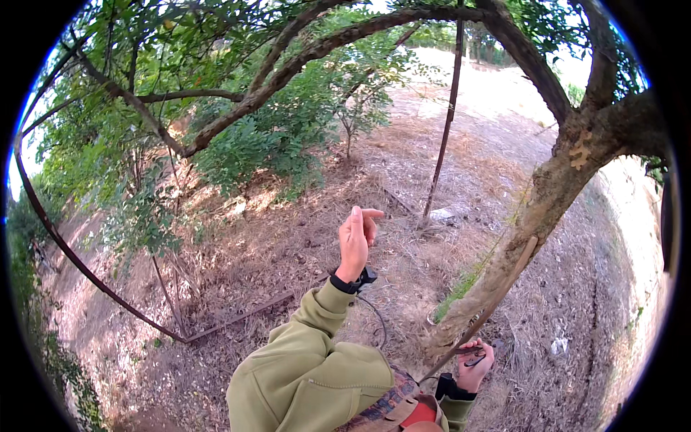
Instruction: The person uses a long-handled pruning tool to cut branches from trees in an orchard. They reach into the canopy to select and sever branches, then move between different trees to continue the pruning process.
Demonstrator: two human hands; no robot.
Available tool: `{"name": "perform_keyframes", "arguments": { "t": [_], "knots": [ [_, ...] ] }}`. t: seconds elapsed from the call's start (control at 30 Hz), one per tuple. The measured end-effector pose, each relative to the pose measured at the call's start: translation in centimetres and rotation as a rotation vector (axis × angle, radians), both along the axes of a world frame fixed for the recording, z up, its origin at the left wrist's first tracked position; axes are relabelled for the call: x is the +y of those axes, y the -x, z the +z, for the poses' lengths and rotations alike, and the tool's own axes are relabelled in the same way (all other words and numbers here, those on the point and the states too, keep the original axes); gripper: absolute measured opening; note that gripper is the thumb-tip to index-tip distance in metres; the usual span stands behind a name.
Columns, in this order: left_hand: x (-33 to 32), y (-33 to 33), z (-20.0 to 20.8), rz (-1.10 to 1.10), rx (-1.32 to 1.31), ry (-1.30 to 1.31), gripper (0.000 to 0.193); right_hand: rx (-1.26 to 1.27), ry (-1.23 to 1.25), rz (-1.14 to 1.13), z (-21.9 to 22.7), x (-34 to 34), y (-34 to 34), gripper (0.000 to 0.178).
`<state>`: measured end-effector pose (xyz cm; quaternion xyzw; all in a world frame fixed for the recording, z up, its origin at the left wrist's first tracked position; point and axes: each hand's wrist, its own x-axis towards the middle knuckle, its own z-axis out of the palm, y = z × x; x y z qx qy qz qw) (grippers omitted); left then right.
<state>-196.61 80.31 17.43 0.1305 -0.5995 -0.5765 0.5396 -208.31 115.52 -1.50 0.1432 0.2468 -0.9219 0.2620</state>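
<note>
In front of me my left hand [355,243] is raised over the dry ground. Two of its digits stand apart, the others are curled, and I see nothing in it. Lower right, my right hand [476,366] is closed around a dark, slim-handled tool [471,351]; its working end is not clear to me. That hand is beside the foot of a leaning tree trunk [529,216]. A long thin brown pole [504,291] slants up along the trunk, passing close to the right hand; whether the two touch I cannot tell.
A thick branch [317,52] arches overhead from the trunk. One rusty upright post [448,115] stands beyond my left hand. A metal bar [241,315] lies low at the left, joined to a curved dark bar [79,266]. Leafy shrubs [266,144] grow farther off.
</note>
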Motion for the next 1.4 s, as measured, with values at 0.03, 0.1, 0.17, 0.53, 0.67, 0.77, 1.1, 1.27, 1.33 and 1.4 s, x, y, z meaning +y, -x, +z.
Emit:
{"name": "perform_keyframes", "arguments": {
  "t": [0.03, 0.1, 0.17, 0.53, 0.67, 0.77, 1.1, 1.27, 1.33, 1.4],
  "knots": [
    [-0.7, -1.4, 0.9, 0.052, 0.017, 0.011, 0.05, -0.007, 0.003, 0.002, 0.3, -0.7, -0.4, 0.015],
    [-1.9, -3.8, 2.5, 0.104, 0.149, 0.04, 0.036, 0.036, -0.017, 0.039, 1.0, -1.9, -1.1, 0.015],
    [-2.6, -6.3, 4.2, 0.178, 0.213, 0.087, 0.029, 0.062, -0.013, 0.077, 1.3, -2.9, -1.3, 0.015],
    [-6.5, -16.8, 11.1, 0.676, 0.414, 0.485, 0.028, 0.119, 0.005, 0.261, 2.6, -9.9, -2.2, 0.015],
    [-8.3, -20.1, 13.1, 0.837, 0.337, 0.572, 0.03, 0.106, 0.002, 0.346, 3.4, -11.4, -2.5, 0.014],
    [-8.6, -22.2, 15.7, 0.981, 0.242, 0.681, 0.034, 0.095, 0.033, 0.458, 3.2, -12.6, -3.0, 0.013],
    [-9.4, -24.8, 21.7, 1.341, -0.077, 0.944, 0.041, 0.008, 0.062, 0.491, 0.6, -14.3, -4.4, 0.01],
    [-11.5, -26.1, 19.7, 1.446, -0.255, 0.872, 0.015, 0.004, 0.08, 0.51, 0.9, -13.9, -4.8, 0.011],
    [-11.6, -25.4, 19.0, 1.403, -0.16, 0.847, 0.01, 0.016, 0.06, 0.479, 1.0, -14.0, -4.8, 0.011],
    [-11.5, -25.1, 18.9, 1.368, -0.076, 0.83, 0.012, 0.041, 0.028, 0.449, 1.3, -14.4, -4.9, 0.011]
  ]
}}
